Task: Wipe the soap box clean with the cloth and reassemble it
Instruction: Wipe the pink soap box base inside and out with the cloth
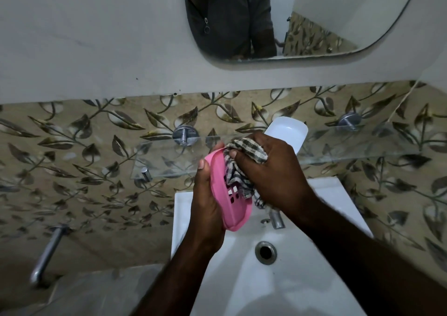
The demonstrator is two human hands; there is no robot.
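Observation:
My left hand point(206, 202) grips a pink soap box tray point(227, 207) with drain holes, tilted on its side above the sink. Bunched in my right hand point(273, 170) is a checked cloth point(244, 156), pressed into the tray's inside, with a loose end hanging down past its right edge. The white part of the soap box point(287, 132) lies on the glass shelf point(362, 144) just behind my right hand, partly hidden by it.
A white sink point(242, 279) with a metal drain point(265, 252) and a tap point(277, 220) sits below my hands. The glass shelf rests on chrome brackets against leaf-patterned tiles. A mirror point(314, 13) hangs above. A chrome tap point(48, 253) sticks out at lower left.

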